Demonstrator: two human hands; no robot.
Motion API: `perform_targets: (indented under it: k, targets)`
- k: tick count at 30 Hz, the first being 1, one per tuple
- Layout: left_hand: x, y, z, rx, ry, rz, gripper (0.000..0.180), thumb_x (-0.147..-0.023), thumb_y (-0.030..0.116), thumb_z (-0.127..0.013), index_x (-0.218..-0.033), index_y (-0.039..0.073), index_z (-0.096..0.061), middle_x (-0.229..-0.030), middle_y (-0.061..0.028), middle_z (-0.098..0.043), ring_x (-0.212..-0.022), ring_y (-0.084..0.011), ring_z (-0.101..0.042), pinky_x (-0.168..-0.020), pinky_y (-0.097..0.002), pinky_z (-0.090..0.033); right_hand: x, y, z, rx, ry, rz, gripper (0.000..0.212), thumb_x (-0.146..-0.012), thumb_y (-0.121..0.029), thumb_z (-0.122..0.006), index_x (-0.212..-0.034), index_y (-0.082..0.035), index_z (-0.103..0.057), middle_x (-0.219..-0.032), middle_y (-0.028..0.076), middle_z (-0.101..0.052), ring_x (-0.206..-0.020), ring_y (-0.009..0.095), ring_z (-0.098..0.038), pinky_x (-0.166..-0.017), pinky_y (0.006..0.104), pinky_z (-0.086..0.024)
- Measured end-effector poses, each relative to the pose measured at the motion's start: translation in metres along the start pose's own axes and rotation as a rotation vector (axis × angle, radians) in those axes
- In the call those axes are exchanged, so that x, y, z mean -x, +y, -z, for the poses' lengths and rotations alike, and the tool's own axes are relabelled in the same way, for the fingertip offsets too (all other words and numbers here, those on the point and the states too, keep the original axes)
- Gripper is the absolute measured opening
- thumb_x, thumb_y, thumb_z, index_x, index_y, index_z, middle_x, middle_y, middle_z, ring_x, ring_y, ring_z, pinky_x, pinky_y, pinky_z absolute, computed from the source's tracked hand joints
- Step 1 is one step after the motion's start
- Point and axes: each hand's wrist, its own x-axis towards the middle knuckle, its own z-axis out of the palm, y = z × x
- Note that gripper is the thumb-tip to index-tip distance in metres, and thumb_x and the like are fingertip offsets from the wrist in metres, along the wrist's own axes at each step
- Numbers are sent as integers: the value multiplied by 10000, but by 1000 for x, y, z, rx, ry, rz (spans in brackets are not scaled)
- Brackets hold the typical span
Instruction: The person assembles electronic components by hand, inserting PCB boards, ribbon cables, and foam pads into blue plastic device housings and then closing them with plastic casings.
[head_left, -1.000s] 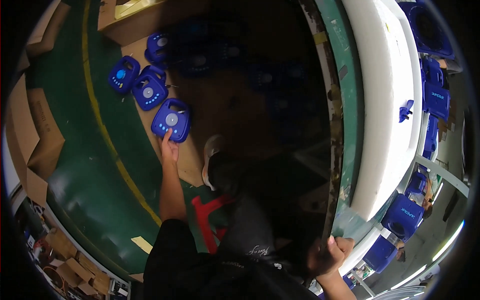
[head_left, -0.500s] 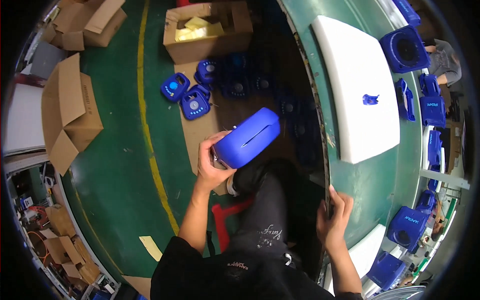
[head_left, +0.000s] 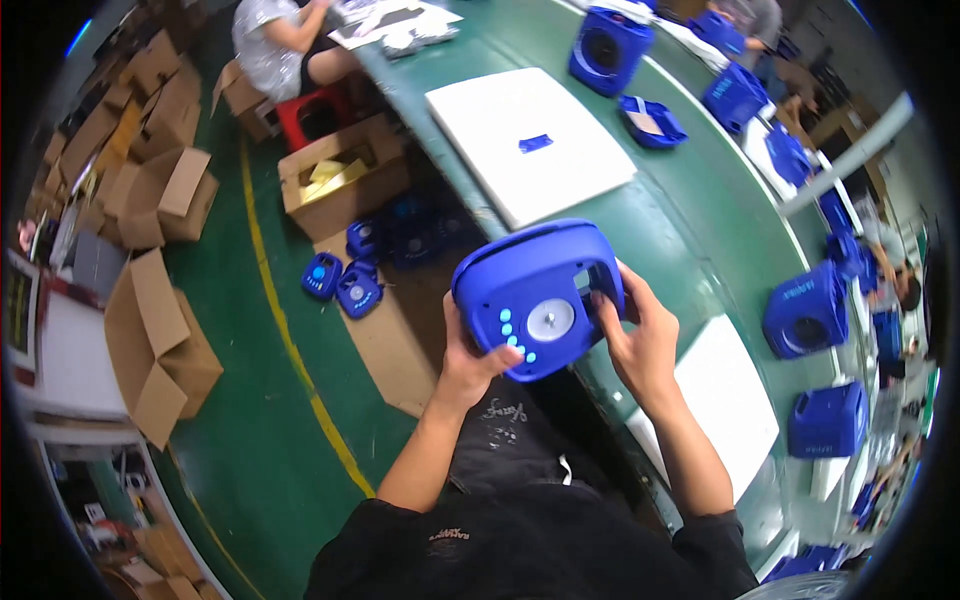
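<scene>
blue housing (head_left: 522, 285) held up in both hands near the edge of the green table (head_left: 692, 235)

the left hand (head_left: 468, 372) grasps its lower left rim, thumb across the front; the right hand (head_left: 642, 342) grasps the side at the handle opening. to hold it well, i'd keep both sets of fingers firm on the rim, clear of the silver disc (head_left: 550, 320). beyond, a white pad (head_left: 495, 130) lies on the table.

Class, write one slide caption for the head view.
Left hand and right hand hold a blue handled housing near a green workbench bearing a white slab.
</scene>
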Motion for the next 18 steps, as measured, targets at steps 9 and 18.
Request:
perform_targets:
  k: [9, 18]
  targets:
    - [-16, -71, -69, 487, -106, 402, 673, -1203, 557, -387, -1633, 52, -498, -1568, -138, -630, -1412, -264, -641, -1207, -429, -522, 47, 24, 90, -188, 105, -85, 374, -1011, -54, -802, -1284, -6, -552, -1427, 257, -713, -1222, 274, -762, -972, 409, -647]
    - [-34, -49, -99, 383, -9, 221, 497, -1123, 50, -583, -1598, 100, -445, -1555, -112, -601, -1425, -281, -617, -1220, -488, -518, 98, 67, 137, -542, 108, 286, 378, -1029, 104, -695, -1074, -114, -389, -1223, 246, -775, -1338, 436, -701, -1177, 563, -513]
